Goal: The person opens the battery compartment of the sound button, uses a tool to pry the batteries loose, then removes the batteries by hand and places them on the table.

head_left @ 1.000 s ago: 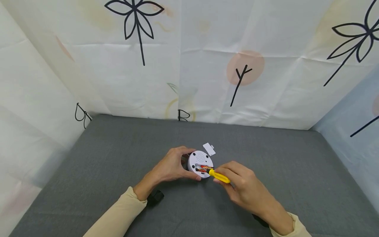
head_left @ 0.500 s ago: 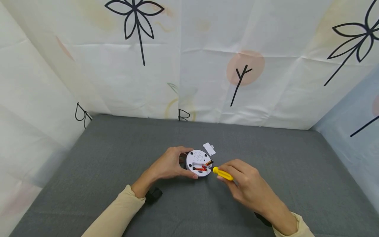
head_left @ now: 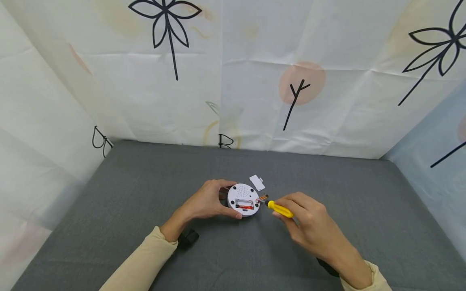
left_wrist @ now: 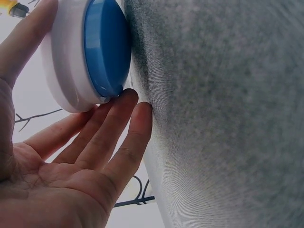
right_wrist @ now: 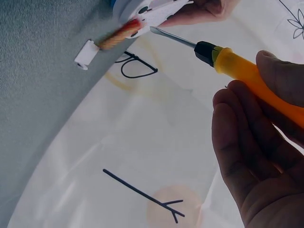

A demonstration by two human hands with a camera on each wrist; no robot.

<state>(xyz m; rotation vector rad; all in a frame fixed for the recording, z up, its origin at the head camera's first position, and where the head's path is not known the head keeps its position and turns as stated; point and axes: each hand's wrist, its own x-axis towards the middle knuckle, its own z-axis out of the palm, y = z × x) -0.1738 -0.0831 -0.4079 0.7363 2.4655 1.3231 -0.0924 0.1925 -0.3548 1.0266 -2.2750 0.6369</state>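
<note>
My left hand (head_left: 205, 204) grips a round white device (head_left: 243, 191) between thumb and fingers, its battery compartment facing up. A blue dome (left_wrist: 107, 47) shows on its underside in the left wrist view, close to the cloth. One red battery (head_left: 244, 207) lies in the compartment; the slot beside it is bare. A second battery (right_wrist: 119, 34), blurred, is out of its slot at the device's right edge. My right hand (head_left: 309, 220) holds a yellow-handled flathead screwdriver (head_left: 280, 209), its blade tip (right_wrist: 156, 30) right by that battery.
A small white battery cover (head_left: 257, 183) lies on the grey cloth-covered table (head_left: 174, 169) just behind the device. Patterned white fabric (head_left: 247, 101) hangs at the back and sides. A black strap-on piece (head_left: 188, 238) sits under the left wrist.
One battery has tipped up out of its slot and moved right, past the device's rim. The screwdriver and right hand have drawn back rightward; the device has shifted slightly left.
</note>
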